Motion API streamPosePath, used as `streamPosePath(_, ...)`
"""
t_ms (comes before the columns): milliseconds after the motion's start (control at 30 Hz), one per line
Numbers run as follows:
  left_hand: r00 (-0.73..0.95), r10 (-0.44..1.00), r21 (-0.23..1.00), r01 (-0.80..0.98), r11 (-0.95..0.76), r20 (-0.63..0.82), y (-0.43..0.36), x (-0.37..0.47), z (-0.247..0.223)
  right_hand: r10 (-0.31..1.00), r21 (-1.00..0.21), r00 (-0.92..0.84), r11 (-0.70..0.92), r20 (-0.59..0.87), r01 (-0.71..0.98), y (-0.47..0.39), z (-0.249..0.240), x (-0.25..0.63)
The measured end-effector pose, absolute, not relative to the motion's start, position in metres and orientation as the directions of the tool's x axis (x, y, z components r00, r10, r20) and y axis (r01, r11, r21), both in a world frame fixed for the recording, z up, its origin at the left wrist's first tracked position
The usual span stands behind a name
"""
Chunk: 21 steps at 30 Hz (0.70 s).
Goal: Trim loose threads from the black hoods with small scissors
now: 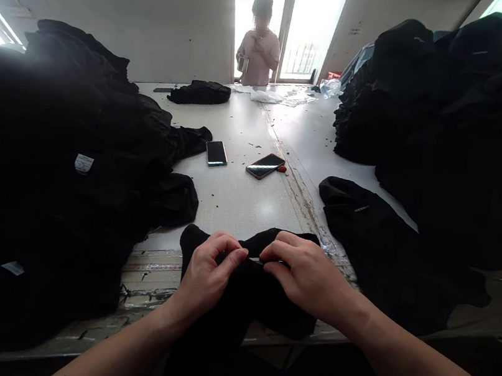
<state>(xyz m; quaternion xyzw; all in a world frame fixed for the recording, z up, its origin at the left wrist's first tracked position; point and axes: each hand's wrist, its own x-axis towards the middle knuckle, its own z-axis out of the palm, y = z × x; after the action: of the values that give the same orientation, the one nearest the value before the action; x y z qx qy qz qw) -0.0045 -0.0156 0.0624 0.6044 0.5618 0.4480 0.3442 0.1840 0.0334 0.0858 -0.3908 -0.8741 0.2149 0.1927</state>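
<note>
A black garment lies bunched at the front edge of the table, under both my hands. My left hand is closed, thumb and forefinger pinching the garment's cloth. Just to its right, my right hand is closed around a small tool with a thin, shiny metal tip. The tip points left toward my left fingertips; most of the tool is hidden inside my fingers, so its exact kind does not show.
Black garments are heaped at left and piled high at right. Two phones lie mid-table, a small red object beside one. A folded black garment sits farther back. A person stands beyond the table, holding a metal cup.
</note>
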Motion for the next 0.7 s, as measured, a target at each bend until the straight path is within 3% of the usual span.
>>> streamPosePath(67,0.195,0.98,0.934,0.343,-0.1,0.033,-0.032,-0.027,0.08,0.79,-0.551,-0.579,0.579,0.2,0.6,0.039,0.085,0.195)
streamPosePath(133,0.524,0.837,0.956,0.293,-0.006,-0.155,-0.049,-0.059,0.094,0.825,-0.571,-0.522,0.542,0.219,0.617,0.047,0.084,0.211)
streamPosePath(167,0.55,0.809,0.955,0.295,0.045,-0.208,-0.055,-0.076,0.097,0.84,-0.578,-0.494,0.522,0.223,0.627,0.051,0.082,0.22)
streamPosePath(233,0.369,0.882,0.924,0.345,0.163,-0.293,-0.058,-0.104,0.092,0.857,-0.594,-0.47,0.495,0.213,0.634,0.06,0.075,0.235)
streamPosePath(300,-0.061,0.958,0.866,0.415,0.28,-0.281,-0.048,-0.12,0.072,0.844,-0.622,-0.51,0.492,0.167,0.609,0.066,0.063,0.242)
streamPosePath(367,-0.341,0.91,0.86,0.364,0.358,-0.235,-0.031,-0.121,0.046,0.789,-0.637,-0.606,0.518,0.098,0.571,0.068,0.049,0.237)
streamPosePath(467,-0.299,0.914,0.911,0.224,0.346,-0.274,0.001,-0.107,0.021,0.727,-0.589,-0.684,0.578,0.06,0.564,0.071,0.035,0.22)
streamPosePath(533,-0.225,0.943,0.938,0.188,0.29,-0.246,0.019,-0.098,0.031,0.765,-0.557,-0.628,0.586,0.143,0.588,0.077,0.037,0.213)
streamPosePath(600,-0.257,0.957,0.981,0.103,0.164,-0.133,0.032,-0.096,0.062,0.827,-0.569,-0.474,0.555,0.301,0.607,0.086,0.048,0.215)
streamPosePath(700,-0.411,0.903,0.98,-0.094,-0.175,0.122,0.038,-0.099,0.121,0.859,-0.633,-0.161,0.473,0.486,0.612,0.102,0.071,0.231)
